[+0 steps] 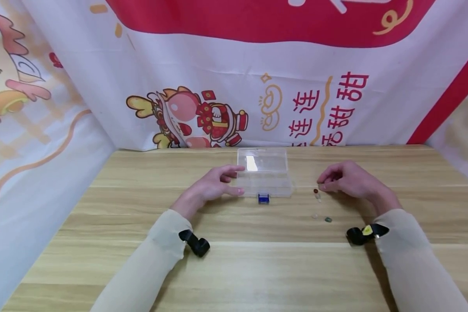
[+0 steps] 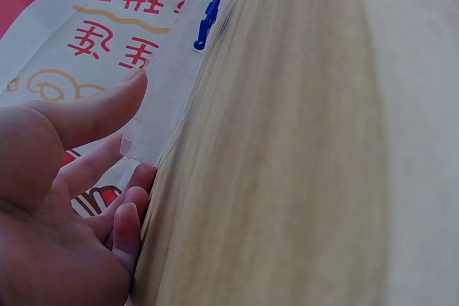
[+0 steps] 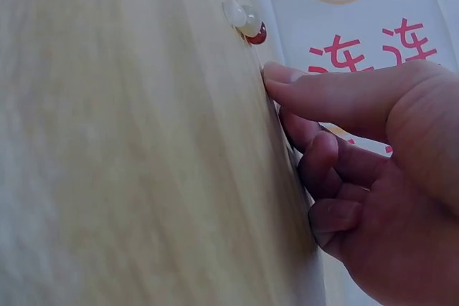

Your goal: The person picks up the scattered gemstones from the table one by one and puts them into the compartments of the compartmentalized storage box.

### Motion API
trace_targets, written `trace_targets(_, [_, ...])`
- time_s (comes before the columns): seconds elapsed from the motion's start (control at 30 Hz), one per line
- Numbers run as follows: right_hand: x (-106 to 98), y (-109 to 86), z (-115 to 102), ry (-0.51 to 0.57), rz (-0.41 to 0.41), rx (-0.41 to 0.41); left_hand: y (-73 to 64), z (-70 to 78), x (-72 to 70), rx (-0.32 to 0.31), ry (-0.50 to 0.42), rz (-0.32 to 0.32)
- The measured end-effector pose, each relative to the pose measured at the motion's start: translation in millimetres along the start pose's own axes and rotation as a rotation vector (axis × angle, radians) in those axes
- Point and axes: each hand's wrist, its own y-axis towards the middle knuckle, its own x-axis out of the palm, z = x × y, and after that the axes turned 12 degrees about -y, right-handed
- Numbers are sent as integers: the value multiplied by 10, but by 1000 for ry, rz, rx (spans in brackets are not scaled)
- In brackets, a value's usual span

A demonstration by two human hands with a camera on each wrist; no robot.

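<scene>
A clear plastic box [image 1: 263, 185] lies on the table with its lid [image 1: 271, 160] swung back and a blue latch [image 1: 263, 198] at the front. Around the box's left end my left hand [image 1: 214, 184] spreads thumb and fingers, all fairly straight; the left wrist view shows the thumb [image 2: 100, 116] beside the clear wall. My right hand [image 1: 347, 180] is right of the box, fingers bent and tips low at the tabletop. Whether something sits between its thumb [image 3: 323, 94] and index finger is hidden. Just by those fingertips lie a dark red bead [image 1: 316, 190] and whitish beads [image 3: 240, 16].
Nearer me on the wooden table [image 1: 257, 273] lie a dark green stone [image 1: 328, 219] and a small pale one [image 1: 314, 216]. A printed cloth [image 1: 218, 56] hangs behind the table's far edge. Cameras are strapped to both wrists.
</scene>
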Motion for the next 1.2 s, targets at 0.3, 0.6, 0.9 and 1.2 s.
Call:
trace_targets(0.3, [-23, 10, -179, 61, 14, -24, 9, -9, -9, -3, 8, 1])
trace_targets(0.6, [-55, -16, -473, 143, 110, -116, 29, -11, 19, 8, 9, -9])
trace_targets(0.9, [50, 43, -672, 172, 169, -119, -5, -7, -13, -2, 26, 0])
trace_targets(1.2, [156, 79, -829, 184, 221, -88, 16, -20, -5, 3, 17, -5])
